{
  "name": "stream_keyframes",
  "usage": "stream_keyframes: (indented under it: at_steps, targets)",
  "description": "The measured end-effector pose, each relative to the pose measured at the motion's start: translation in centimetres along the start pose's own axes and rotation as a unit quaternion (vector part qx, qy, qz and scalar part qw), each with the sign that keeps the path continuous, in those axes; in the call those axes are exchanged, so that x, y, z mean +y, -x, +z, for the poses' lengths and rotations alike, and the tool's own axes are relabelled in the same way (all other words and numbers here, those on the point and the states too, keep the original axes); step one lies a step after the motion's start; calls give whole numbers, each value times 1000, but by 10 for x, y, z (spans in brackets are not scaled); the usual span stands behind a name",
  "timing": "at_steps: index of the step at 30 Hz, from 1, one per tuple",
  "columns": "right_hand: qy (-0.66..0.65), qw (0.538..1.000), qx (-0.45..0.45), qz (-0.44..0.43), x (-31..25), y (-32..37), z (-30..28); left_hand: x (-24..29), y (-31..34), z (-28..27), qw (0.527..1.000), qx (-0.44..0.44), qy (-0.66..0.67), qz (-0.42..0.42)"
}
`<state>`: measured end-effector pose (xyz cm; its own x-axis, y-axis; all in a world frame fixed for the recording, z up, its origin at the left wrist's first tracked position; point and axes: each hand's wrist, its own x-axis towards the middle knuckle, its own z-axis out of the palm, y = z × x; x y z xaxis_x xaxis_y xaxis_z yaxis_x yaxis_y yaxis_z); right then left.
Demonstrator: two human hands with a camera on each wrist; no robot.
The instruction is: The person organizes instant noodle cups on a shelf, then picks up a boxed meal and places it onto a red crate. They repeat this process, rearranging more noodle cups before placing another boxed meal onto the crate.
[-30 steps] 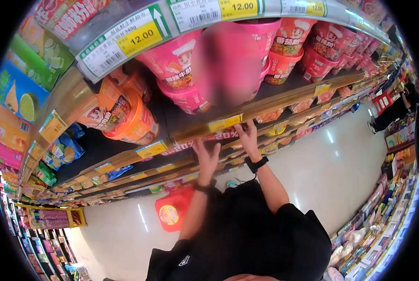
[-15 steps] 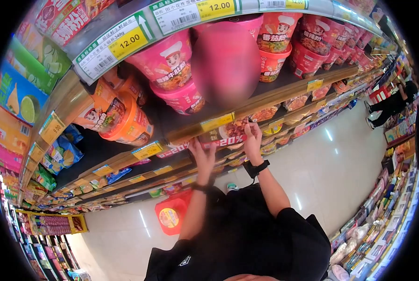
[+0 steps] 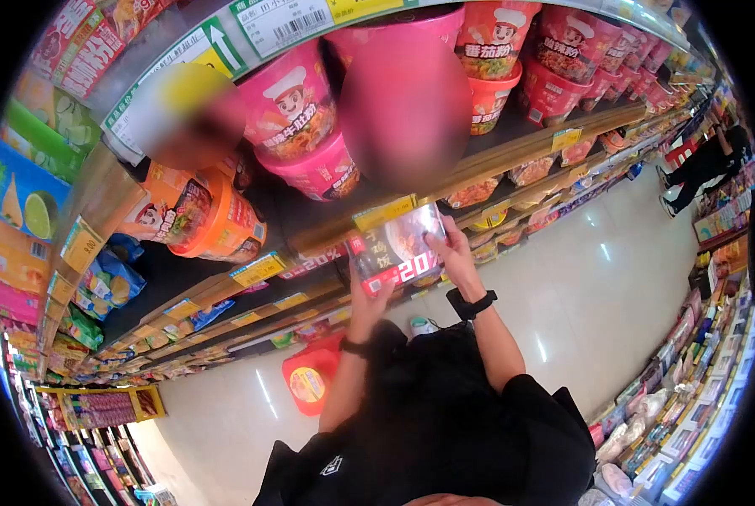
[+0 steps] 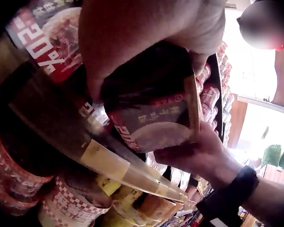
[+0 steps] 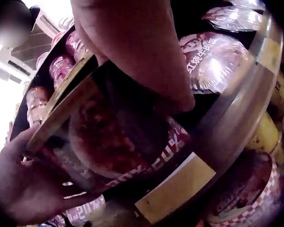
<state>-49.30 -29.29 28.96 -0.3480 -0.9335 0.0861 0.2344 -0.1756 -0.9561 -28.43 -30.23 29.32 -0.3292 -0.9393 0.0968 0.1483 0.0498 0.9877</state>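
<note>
A boxed rice meal with a food picture and a red "-20%" strip is held between both hands, just in front of the shelf edge. My left hand grips its left end from below. At the right end my right hand holds on, fingers over the top face. In the left wrist view the box shows its printed side, with the right hand under the far end. A similar box lies behind on the shelf. The right wrist view shows the bowl picture on the box.
Stacked pink noodle tubs and orange tubs stand on the shelf above. Yellow price tags line the shelf edges. A red container with a round label is on the floor. Another person stands down the aisle at right.
The box has come out from the lower shelf toward me, tilting so its top face shows. Both hands, earlier at the shelf edge, now hold its ends.
</note>
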Motion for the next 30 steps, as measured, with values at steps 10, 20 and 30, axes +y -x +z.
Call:
stream_keyframes:
  at_steps: [10,20,30]
  targets:
    - [-59,965,-248,70,-38,19,9,0,51,-33,998,54,-5,-31]
    - [144,896,-413,-77,-20,20,63,-40,119,-95,937,224,218,-159]
    - [207,828,-520,-33,64,57,153,-52,187,-154,883,343,273,-167]
